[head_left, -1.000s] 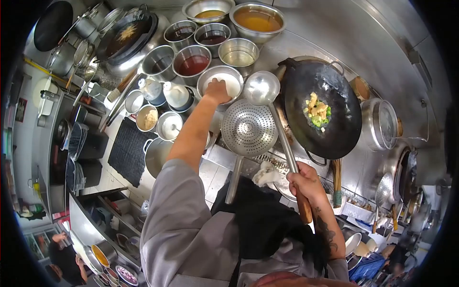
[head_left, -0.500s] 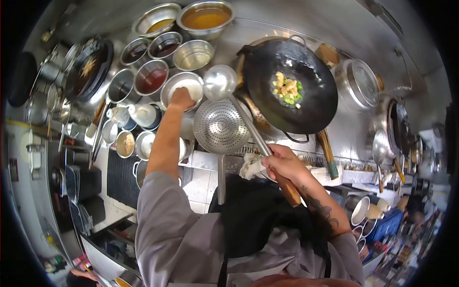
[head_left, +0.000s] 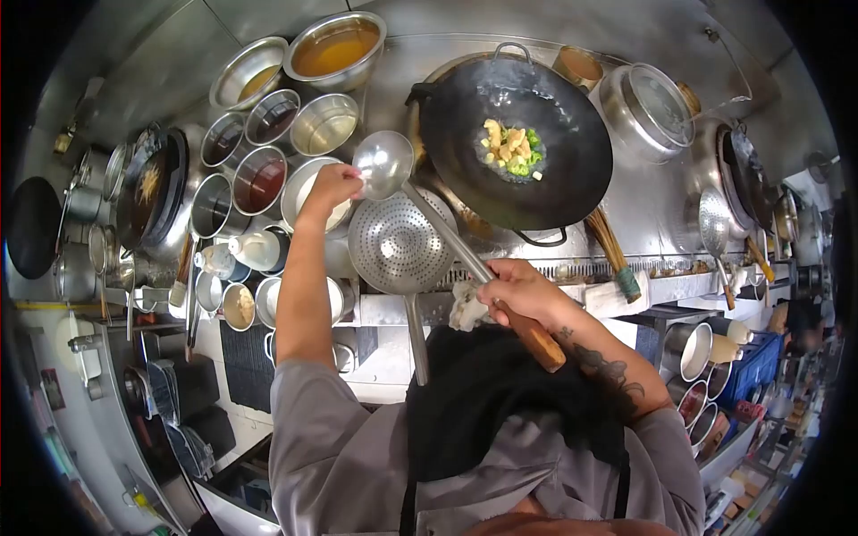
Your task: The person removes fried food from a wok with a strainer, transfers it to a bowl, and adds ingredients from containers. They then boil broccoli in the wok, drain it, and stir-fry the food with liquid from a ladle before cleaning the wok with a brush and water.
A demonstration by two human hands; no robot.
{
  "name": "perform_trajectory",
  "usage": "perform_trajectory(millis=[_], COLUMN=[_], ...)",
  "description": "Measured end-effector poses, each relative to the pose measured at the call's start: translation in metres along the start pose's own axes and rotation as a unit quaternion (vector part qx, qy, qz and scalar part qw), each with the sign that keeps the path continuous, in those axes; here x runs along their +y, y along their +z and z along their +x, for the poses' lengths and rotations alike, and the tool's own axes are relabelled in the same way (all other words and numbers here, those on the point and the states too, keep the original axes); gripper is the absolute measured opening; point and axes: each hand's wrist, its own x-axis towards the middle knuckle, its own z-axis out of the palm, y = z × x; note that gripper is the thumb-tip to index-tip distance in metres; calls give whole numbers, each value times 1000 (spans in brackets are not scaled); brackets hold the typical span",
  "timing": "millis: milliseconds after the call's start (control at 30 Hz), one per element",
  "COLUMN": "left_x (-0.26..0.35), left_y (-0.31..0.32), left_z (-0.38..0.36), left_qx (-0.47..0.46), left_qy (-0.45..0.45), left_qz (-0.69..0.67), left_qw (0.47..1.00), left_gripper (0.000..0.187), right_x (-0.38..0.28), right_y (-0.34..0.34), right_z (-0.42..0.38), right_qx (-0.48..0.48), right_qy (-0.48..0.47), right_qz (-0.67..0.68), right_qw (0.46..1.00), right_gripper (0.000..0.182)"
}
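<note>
My left hand [head_left: 334,189] hovers over the rim of a metal bowl of white stuff [head_left: 308,192], near the bowl of a steel ladle [head_left: 384,164]. Its fingers are pinched together; what is between them is too small to make out. Wrapped round the ladle's handle, my right hand [head_left: 523,293] holds it slanted, with the wooden end toward my body. Under the ladle rests a perforated strainer [head_left: 401,246]. A black wok [head_left: 572,174] holds chunks of yellowish food [head_left: 505,141] and green pieces [head_left: 523,164].
Metal bowls of dark and red liquid [head_left: 260,180] stand at the left, with larger bowls of amber liquid [head_left: 336,48] behind. Squeeze bottles [head_left: 255,250] stand nearer. A bamboo brush [head_left: 613,253] and a lidded pot [head_left: 648,112] are right of centre.
My left hand has risen out of the bowl of white stuff and moved toward the ladle's bowl. My right hand still holds the ladle. The whole view has shifted slightly.
</note>
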Motion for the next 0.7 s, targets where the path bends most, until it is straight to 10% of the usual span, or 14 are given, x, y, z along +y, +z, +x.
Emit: perform_trajectory(millis=[167,300,700], left_x=[14,-56,-62], left_y=[-14,-37,-23], left_z=[-5,8,2], left_qx=[61,70,70], left_qy=[50,54,6], left_qz=[72,480,485], left_qw=[994,873,872], left_gripper=[29,42,32], right_x=[-1,2,7], right_y=[-3,-5,-5], right_z=[-1,0,3], right_qx=[-15,-14,3], right_qy=[-2,-8,4], right_qz=[25,32,32], right_qw=[1000,999,999], right_gripper=[7,6,18])
